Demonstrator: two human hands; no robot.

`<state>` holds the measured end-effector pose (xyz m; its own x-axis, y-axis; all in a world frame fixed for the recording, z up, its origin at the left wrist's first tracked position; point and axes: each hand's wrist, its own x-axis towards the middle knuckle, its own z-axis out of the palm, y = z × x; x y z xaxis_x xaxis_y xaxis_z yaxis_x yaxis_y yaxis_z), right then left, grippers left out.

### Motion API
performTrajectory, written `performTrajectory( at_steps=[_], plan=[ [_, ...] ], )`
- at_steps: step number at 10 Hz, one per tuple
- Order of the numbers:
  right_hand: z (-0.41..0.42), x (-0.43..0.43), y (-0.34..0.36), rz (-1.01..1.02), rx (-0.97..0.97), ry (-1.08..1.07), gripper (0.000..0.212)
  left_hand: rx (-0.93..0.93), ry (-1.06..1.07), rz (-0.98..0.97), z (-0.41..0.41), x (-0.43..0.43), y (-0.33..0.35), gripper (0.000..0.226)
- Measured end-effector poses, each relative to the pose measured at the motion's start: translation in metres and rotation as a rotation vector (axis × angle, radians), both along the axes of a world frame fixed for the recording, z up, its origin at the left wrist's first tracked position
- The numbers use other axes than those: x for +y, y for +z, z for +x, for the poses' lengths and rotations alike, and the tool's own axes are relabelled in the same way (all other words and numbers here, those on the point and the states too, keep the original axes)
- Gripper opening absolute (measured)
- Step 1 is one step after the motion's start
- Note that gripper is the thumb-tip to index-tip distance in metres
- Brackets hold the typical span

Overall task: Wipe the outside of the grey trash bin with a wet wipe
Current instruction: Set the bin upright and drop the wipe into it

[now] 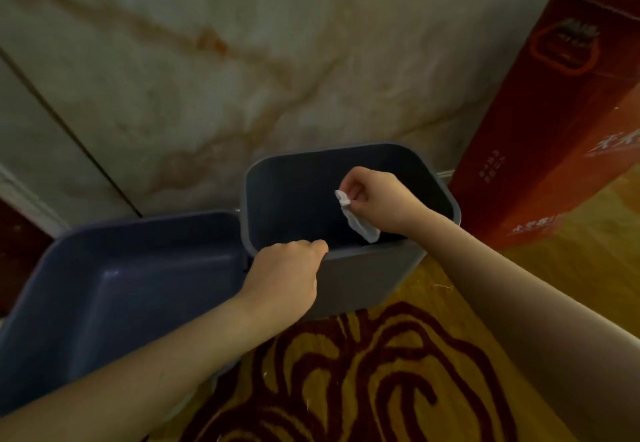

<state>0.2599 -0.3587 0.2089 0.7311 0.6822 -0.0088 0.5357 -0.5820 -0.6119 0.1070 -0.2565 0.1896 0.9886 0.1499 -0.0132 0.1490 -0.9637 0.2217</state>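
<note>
The grey trash bin (360,279) stands on the floor against the wall, its top open and its inside dark. Its lid (114,289) hangs open to the left, inner side up. My left hand (287,275) grips the bin's near rim, fingers curled over the edge. My right hand (377,199) hovers over the bin's opening, pinching a crumpled white wet wipe (356,216) that dangles down toward the near rim.
A tall red cardboard box (554,123) leans at the right, close to the bin. A marbled beige wall (242,71) rises behind. The floor (381,372) has a yellow and dark red swirl pattern.
</note>
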Motion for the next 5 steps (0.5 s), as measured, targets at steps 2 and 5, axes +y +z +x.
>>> performTrajectory(
  at_steps=[2,5],
  plan=[
    [0.012,0.032,0.0,-0.409,0.098,0.068,0.02,0.217,0.019,-0.152,0.004,-0.004,0.023,0.035],
    [-0.001,0.02,0.072,-0.653,0.138,0.057,0.056,0.441,0.219,-0.232,-0.009,0.02,0.094,0.059]
  ],
)
